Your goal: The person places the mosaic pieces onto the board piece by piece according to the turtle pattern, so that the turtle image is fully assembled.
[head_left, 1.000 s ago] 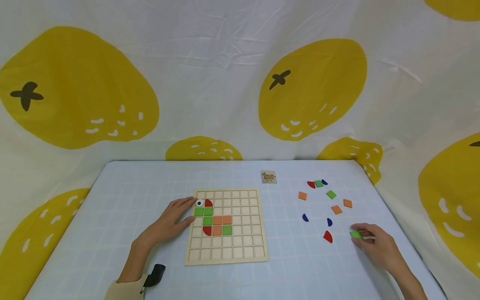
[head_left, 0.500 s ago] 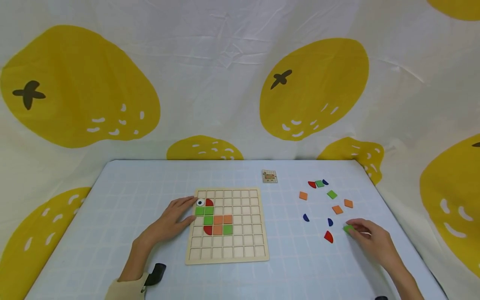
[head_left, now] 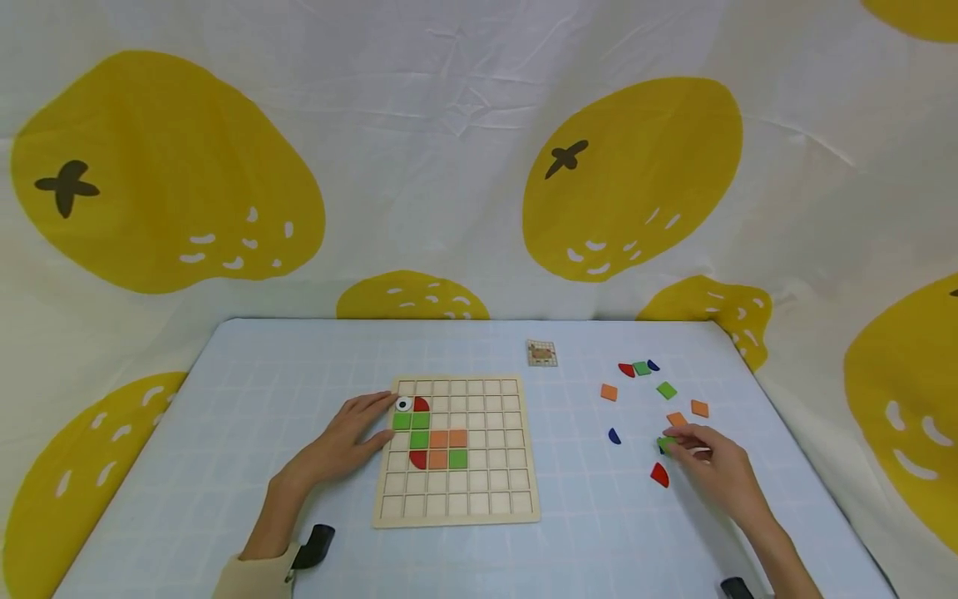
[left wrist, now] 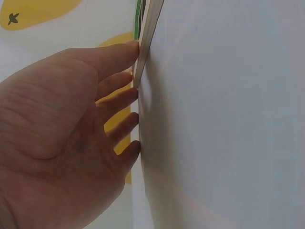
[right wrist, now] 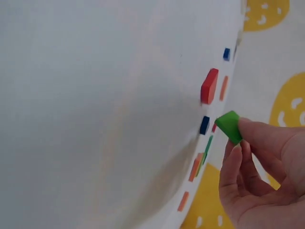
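The right hand point(head_left: 714, 470) pinches a small green square point(right wrist: 228, 126) between thumb and fingers, up off the table point(head_left: 584, 532), near a red piece point(head_left: 659, 475) and an orange square point(head_left: 677, 418). It is well apart from the wooden board point(head_left: 494, 504). The left hand point(head_left: 337, 449) holds nothing; its fingers are loosely spread, touching the board's left edge. Colored pieces sit in some of the board's boxes.

Soft, muted light lays a diffuse shadow on the table point(head_left: 584, 516) by the right hand point(head_left: 714, 466); wrist views look hazy.
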Available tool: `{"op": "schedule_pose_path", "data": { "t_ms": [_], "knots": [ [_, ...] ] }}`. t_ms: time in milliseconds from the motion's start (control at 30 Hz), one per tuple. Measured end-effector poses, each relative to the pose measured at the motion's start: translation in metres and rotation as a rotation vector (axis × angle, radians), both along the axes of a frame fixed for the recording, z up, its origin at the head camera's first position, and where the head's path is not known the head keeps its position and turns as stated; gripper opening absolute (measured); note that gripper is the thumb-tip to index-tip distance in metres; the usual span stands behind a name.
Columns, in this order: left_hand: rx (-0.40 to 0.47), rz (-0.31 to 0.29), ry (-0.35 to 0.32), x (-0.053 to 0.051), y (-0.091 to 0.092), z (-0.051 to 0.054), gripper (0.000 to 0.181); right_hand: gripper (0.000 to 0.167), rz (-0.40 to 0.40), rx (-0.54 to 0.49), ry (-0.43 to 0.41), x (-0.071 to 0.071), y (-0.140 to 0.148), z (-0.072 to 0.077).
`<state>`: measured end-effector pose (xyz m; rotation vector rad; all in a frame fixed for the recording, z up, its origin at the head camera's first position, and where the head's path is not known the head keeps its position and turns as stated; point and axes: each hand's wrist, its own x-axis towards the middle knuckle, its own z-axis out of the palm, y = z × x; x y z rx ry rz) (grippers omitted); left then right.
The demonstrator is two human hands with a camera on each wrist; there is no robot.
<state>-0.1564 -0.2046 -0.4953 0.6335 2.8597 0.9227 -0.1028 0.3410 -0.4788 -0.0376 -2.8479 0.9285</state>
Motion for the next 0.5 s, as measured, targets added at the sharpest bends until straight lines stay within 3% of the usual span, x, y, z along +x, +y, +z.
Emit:
{"op": "schedule_pose_path", "data": {
  "t_ms": [500],
  "knots": [
    [-0.004,0.000,-0.004,-0.001,-0.001,-0.001,0.059,0.021,0.123,-0.110,0.031,-0.022,-0.044,0.006]
  ]
}}
